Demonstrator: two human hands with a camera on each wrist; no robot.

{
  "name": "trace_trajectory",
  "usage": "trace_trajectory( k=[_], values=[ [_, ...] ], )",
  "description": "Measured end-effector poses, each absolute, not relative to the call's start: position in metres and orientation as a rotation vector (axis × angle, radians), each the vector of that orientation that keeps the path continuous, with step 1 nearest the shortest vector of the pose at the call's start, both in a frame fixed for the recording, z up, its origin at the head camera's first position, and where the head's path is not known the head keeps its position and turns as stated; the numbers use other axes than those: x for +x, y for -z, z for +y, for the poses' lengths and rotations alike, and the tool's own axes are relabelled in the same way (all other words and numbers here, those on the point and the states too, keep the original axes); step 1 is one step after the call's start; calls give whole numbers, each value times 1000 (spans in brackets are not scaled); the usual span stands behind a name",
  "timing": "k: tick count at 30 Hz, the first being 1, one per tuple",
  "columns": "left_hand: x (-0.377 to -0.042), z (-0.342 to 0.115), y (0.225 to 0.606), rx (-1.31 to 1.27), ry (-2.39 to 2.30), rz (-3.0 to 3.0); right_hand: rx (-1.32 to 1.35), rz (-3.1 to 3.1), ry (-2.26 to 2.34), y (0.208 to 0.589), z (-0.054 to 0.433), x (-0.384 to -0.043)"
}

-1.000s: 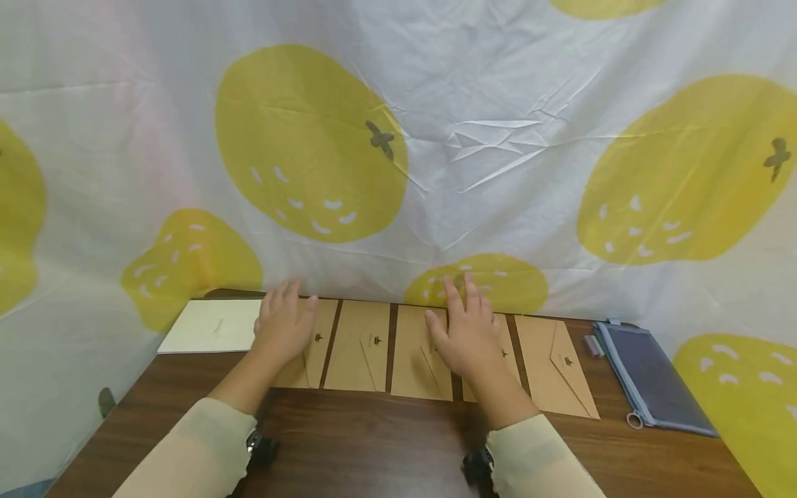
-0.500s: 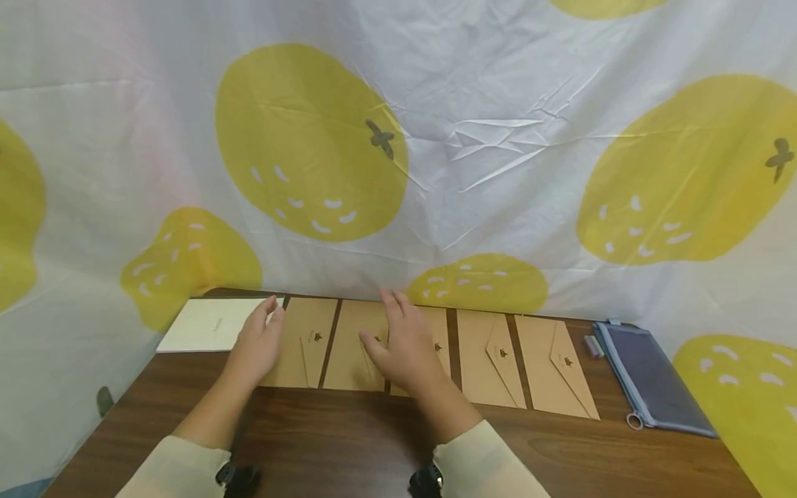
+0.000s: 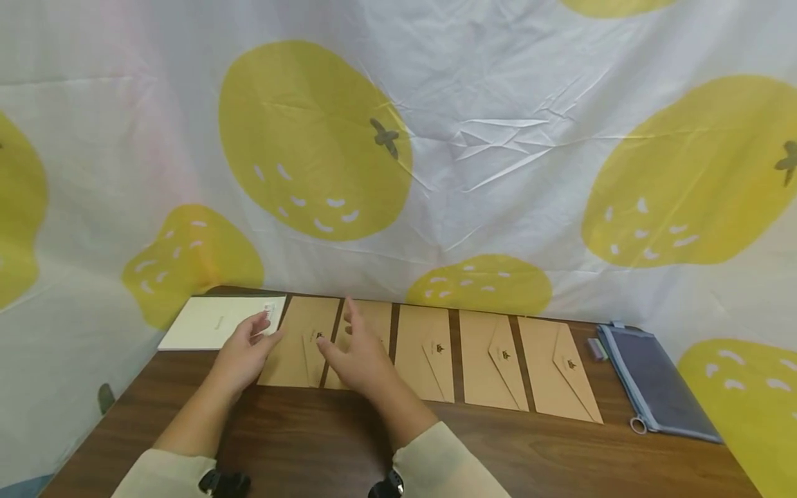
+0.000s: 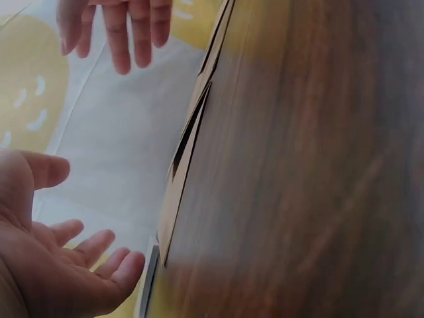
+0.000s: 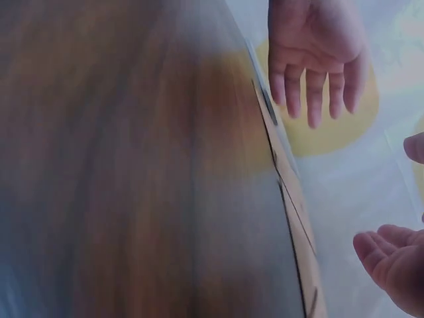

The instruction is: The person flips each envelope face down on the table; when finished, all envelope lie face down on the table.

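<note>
Both hands hover over the left part of a row of brown paper envelopes, palms turned toward each other and nothing held. The left hand [image 3: 239,354] has loosely bent fingers and is beside the leftmost envelope [image 3: 299,321], near the corner of a white booklet-like item [image 3: 208,321]. Over the second envelope [image 3: 373,315] is the right hand [image 3: 364,360], thumb apart from its straight fingers. In the left wrist view, the left hand [image 4: 66,265] faces the right hand [image 4: 126,30]. The envelopes have pointed flaps and small dark crown prints.
Three more envelopes [image 3: 426,346] continue the row rightward. A blue zip pouch [image 3: 660,380] with a ring pull lies at the right, beside a small purple-and-green item [image 3: 596,348]. Behind the brown wooden table [image 3: 311,443] hangs a white cloth [image 3: 486,207] with yellow fruit prints.
Both hands have moved left along the envelopes, the right hand farther, from the fourth envelope to the second. The envelopes, white item and pouch have stayed in place.
</note>
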State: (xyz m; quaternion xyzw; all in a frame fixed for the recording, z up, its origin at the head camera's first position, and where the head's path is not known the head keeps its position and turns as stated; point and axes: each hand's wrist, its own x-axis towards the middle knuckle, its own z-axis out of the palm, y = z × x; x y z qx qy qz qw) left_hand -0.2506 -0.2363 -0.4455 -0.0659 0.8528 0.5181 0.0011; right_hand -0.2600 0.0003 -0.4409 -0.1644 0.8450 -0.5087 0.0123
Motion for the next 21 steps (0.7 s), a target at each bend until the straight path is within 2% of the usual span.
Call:
trace_trajectory(
  k=[12,21],
  values=[
    [-249,-239,449,-176,-1595,2577,-295,2204,1864,456,-20,-260],
    [-246,-239,450,-185,-1523,2603,-287,2016,1937,464,-21,-262]
  ],
)
